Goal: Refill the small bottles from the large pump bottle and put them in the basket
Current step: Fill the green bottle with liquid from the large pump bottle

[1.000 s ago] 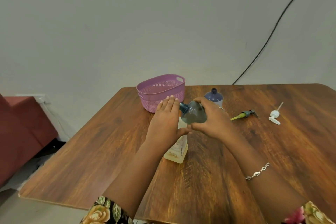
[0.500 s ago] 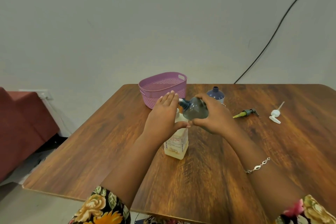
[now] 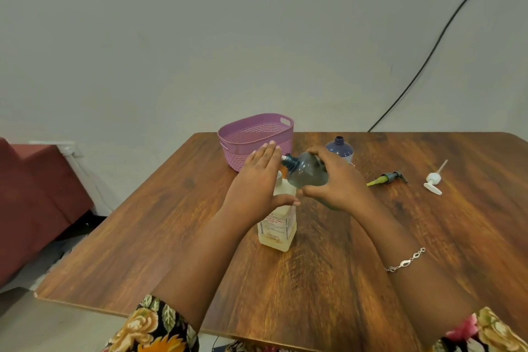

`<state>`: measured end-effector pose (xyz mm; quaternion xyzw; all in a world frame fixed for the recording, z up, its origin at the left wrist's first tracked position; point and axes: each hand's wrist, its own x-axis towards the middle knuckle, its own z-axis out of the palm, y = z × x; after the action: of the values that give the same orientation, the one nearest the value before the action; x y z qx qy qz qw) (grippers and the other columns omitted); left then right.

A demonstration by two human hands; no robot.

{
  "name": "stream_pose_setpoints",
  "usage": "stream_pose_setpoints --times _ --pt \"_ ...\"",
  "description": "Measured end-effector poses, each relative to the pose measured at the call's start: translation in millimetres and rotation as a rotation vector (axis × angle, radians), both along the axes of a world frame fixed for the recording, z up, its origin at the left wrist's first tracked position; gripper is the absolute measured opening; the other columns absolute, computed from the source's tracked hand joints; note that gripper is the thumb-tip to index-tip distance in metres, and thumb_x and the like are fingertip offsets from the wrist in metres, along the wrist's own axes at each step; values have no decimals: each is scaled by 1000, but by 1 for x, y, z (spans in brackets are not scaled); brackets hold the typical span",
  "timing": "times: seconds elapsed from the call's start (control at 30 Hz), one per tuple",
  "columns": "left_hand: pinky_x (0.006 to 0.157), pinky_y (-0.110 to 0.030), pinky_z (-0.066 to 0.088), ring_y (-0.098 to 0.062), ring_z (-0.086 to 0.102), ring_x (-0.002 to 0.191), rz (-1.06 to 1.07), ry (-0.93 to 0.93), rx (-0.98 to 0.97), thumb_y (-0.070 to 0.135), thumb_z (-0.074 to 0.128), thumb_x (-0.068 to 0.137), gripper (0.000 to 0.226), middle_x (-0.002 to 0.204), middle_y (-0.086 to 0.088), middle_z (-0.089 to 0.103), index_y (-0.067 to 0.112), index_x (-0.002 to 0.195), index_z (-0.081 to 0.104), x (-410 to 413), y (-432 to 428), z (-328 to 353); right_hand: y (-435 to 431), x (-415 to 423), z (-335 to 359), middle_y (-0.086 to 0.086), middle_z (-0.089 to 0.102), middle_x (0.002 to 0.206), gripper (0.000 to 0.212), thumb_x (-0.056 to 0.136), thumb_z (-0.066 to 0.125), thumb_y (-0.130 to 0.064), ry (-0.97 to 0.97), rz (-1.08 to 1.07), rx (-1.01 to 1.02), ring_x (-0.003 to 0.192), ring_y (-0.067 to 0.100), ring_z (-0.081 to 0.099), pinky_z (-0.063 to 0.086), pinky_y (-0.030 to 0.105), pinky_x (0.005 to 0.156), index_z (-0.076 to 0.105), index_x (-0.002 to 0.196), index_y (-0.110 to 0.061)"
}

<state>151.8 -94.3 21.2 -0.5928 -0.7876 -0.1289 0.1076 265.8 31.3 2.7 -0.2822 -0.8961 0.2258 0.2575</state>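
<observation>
The large pump bottle (image 3: 277, 228) stood upright near the middle of the wooden table (image 3: 314, 280), pale yellowish liquid showing behind its white label. The left hand (image 3: 257, 180) lay flat over its top, fingers straight and pressed together, thumb stretched out sideways along the bottle's shoulder. The pump head itself was hidden beneath the palm.

Just at 1 o'clock from the big bottle, the right hand (image 3: 337, 183) gripped a small grey bottle (image 3: 307, 171), fingers curled over its body and thumb underneath. That bottle was tipped on its side in the air, its open neck pointing toward 9 o'clock. A white nozzle tip met it there.

The purple basket (image 3: 240, 151) sat at 11 o'clock, near the table's far edge. At 1 o'clock, behind the right hand, a small blue bottle (image 3: 340, 147) stood upright and uncapped. Out toward 2 o'clock lay a green-tipped pump head (image 3: 387, 177), and farther that way a white pump head (image 3: 433, 180), both loose on the wood and well apart from the bottles.
</observation>
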Motion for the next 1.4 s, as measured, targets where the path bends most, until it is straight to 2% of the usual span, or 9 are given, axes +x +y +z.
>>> stream_pose_setpoints --times 0.13,0.2,0.37,0.63,0.73,0.93,1.4 --pt "103 -19 -11 -15 -6 144 5 -28 5 61 54 79 101 158 -3 -4 13 150 0 4 2 -4 1 2 -1 -3 52 124 71 67 77 -34 1 10 11 107 17 52 45 33 84 42 129 -27" --pt "106 -19 -8 -14 -4 144 -8 -51 1 58 58 78 100 158 -2 -1 14 150 3 3 3 -4 0 2 -2 -3 52 124 71 68 77 -34 -8 16 10 107 17 52 43 30 83 42 129 -26" --pt "112 -23 1 -14 1 145 -22 -78 -8 55 62 78 98 158 -3 4 14 149 10 4 0 -6 -2 2 -5 -2 51 126 72 68 76 -34 -21 21 -1 110 18 51 45 37 89 40 130 -27" --pt "103 -17 -10 -13 -6 144 -13 -66 31 62 57 78 100 158 0 -1 15 150 4 -1 -4 0 -1 3 -1 -5 52 123 70 67 76 -37 -10 2 10 106 15 51 45 34 85 42 127 -28" --pt "111 -22 -2 -12 -2 144 3 -71 42 61 57 78 98 158 0 3 16 150 8 2 -3 -4 -1 3 -1 -4 52 123 70 67 76 -36 -6 7 9 106 15 51 46 35 85 42 128 -27" --pt "113 -23 6 -12 5 144 -15 -72 18 56 63 78 94 157 0 11 16 149 16 1 -2 -6 -1 -1 -4 -3 51 125 72 67 77 -36 -39 15 11 108 16 51 44 33 84 41 130 -28" --pt "111 -23 -2 -13 -5 144 -8 -60 -45 59 57 79 101 158 -2 -3 14 150 0 2 -2 2 0 -1 -2 -3 51 125 73 68 77 -35 -13 6 -11 107 16 51 47 34 85 40 130 -28"
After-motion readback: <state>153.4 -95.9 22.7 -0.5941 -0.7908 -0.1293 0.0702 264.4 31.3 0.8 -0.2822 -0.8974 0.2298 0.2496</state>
